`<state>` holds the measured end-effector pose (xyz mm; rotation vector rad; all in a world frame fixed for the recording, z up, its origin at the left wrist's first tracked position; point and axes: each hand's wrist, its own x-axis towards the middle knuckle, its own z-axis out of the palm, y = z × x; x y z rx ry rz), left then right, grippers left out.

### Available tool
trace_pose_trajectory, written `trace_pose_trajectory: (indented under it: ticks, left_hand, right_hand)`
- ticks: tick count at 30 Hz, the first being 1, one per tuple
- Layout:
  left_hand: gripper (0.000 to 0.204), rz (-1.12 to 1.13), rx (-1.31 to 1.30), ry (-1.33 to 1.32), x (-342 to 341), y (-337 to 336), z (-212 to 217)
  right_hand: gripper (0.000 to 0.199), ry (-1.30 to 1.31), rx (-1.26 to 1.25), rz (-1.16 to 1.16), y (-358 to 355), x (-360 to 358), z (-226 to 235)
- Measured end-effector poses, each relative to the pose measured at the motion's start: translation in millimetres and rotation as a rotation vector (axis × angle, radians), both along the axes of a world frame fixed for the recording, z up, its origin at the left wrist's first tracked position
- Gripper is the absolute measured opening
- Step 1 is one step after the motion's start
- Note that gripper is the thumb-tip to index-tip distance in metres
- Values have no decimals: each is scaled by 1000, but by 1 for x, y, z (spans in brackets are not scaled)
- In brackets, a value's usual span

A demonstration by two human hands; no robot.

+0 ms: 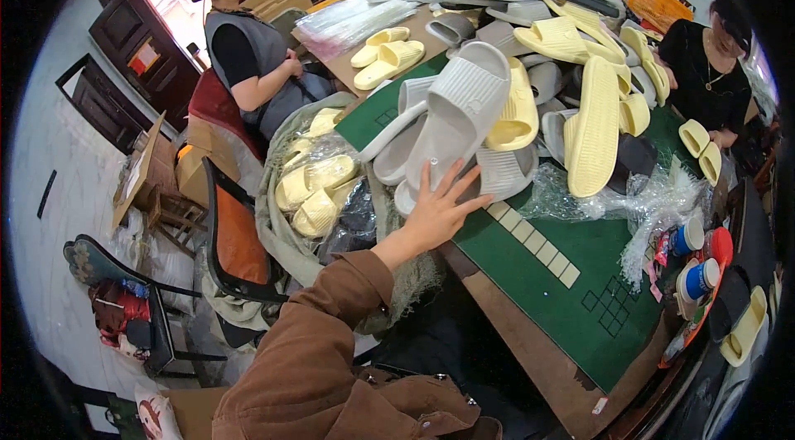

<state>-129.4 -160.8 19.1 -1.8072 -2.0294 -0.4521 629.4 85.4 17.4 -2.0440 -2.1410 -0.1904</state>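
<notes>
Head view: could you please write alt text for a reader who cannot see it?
A left hand in a brown sleeve presses open fingers on a grey slide sandal in a heap of grey and yellow sandals on a green cutting mat. Two other people sit at the table's far side.

The slide sandals (460, 105) by the left hand (435, 212) are pale grey with ribbed straps; others (593, 129) are pale yellow and ribbed. A dark green mat (571, 307) with pale square outlines covers the brown counter (530, 357). The sleeve (323, 341) is rust brown.
</notes>
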Motion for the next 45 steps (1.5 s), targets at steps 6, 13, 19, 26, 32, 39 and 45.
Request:
trace_pose_trajectory:
  ticks: [6,13,19,26,32,39,45]
  left_hand:
    - [63,-3,0,17,-6,-3,3]
    - [65,-18,31,11,-10,-5,-1]
    - [68,-35,33,-5,-7,-3,-2]
    - [63,-27,39,-9,-4,-3,1]
    - [62,-12,42,6,-8,-3,-3]
    - [63,-22,41,-15,-6,-3,-2]
    - [62,-35,60,-29,-6,-2,-3]
  right_hand:
    - [50,272,-115,167,-60,-93,-16]
    - [48,580,-194,321,-139,-224,9]
    - [50,865,-261,464,-183,-344,46]
    - [40,812,-217,363,-136,-429,11]
    - [60,460,-23,278,-126,-443,7]
    - [63,541,-167,177,-113,-442,20]
    - [26,810,-368,421,-122,-408,22]
